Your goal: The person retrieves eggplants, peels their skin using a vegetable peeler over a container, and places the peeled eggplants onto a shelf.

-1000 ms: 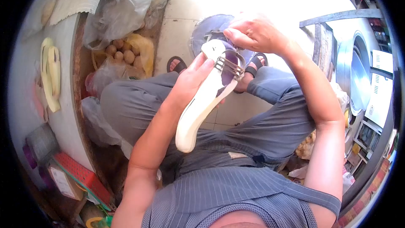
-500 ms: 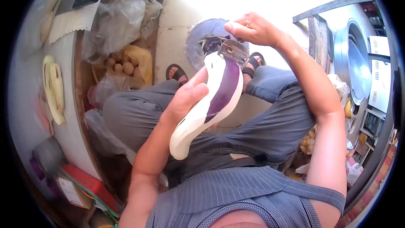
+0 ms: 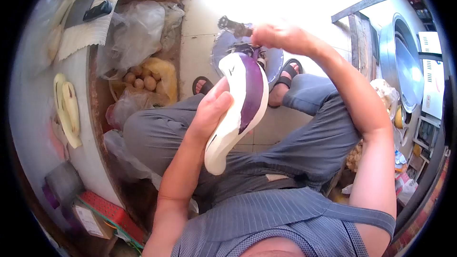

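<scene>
A long eggplant, mostly pale and peeled with one purple strip along its right side, lies in my left hand, whose fingers wrap under it. My right hand is closed round the handle of a metal peeler, held beyond the eggplant's far end and apart from it. Below on the floor, between the feet, stands a bin with a bluish plastic liner. Dark peelings show inside it, partly hidden by the eggplant.
Peeled pale pieces rest on the white surface at the left, with a black object on a cloth farther up. Round brown items sit in a yellow bag. A metal basin and a wooden frame stand right.
The peeler has come off the eggplant and swung up and left over the bin in my right hand. More of the purple strip's far end now shows.
</scene>
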Tool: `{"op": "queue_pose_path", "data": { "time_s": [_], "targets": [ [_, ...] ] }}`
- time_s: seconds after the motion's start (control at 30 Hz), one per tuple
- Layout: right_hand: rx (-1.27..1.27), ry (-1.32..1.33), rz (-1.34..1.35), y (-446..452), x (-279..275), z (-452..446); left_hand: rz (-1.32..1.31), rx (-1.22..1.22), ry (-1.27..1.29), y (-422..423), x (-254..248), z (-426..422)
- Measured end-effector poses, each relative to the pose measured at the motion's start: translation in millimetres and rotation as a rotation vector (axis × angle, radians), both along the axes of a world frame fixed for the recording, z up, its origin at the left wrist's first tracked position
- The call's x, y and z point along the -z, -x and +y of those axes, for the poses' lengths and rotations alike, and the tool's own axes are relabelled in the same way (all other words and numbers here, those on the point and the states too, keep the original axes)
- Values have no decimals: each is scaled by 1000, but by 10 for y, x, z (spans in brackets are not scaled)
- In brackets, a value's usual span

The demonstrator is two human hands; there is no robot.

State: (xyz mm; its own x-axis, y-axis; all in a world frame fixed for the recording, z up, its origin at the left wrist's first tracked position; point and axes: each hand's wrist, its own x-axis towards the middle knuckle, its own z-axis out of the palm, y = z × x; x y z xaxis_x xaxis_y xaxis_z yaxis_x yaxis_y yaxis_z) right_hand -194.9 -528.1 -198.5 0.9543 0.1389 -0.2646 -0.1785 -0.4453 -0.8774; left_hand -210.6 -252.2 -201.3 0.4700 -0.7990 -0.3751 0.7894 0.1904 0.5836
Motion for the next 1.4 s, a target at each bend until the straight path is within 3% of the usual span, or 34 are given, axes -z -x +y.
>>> {"op": "queue_pose_path", "data": {
  "time_s": [0.1, 0.17, 0.23, 0.37, 0.5, 0.53, 0.7, 0.93, 1.07, 1.17, 1.23, 1.4],
  "targets": [
    [-180, -40, -230, 161, -372, 270, -80, 29, -72, -23, 43, -39],
    [-159, -28, -282, 204, -330, 316, -97, 41, -102, -18, 25, -52],
    [-173, 21, -192, 166, -308, 227, -37, 69, -156, -27, 64, -49],
    [56, -141, 26, 92, -2, -37, 177, 15, 19, -116, 131, -25],
    [41, 131, 39, 39, 343, -136, 98, -43, -120, -201, 289, 75],
    [-14, 412, -119, 50, 421, -100, 107, -83, -170, -197, 276, 68],
    [81, 423, -166, 66, 290, 51, 60, -117, -304, -291, 177, 87],
    [-17, 493, -760, 161, 13, 537, 217, -136, -256, -254, 101, -20],
    [-68, 512, -959, 143, 85, 587, 117, -84, -195, -159, 220, -53],
    [-37, 600, -783, 106, 60, 396, 102, -66, -215, -103, 174, -78],
    [9, 516, -876, 59, 154, 373, 101, -68, -172, -82, 161, -90],
    [-5, 404, -749, 66, 293, 220, 31, -58, -164, -12, 140, -98]
  ]
}}
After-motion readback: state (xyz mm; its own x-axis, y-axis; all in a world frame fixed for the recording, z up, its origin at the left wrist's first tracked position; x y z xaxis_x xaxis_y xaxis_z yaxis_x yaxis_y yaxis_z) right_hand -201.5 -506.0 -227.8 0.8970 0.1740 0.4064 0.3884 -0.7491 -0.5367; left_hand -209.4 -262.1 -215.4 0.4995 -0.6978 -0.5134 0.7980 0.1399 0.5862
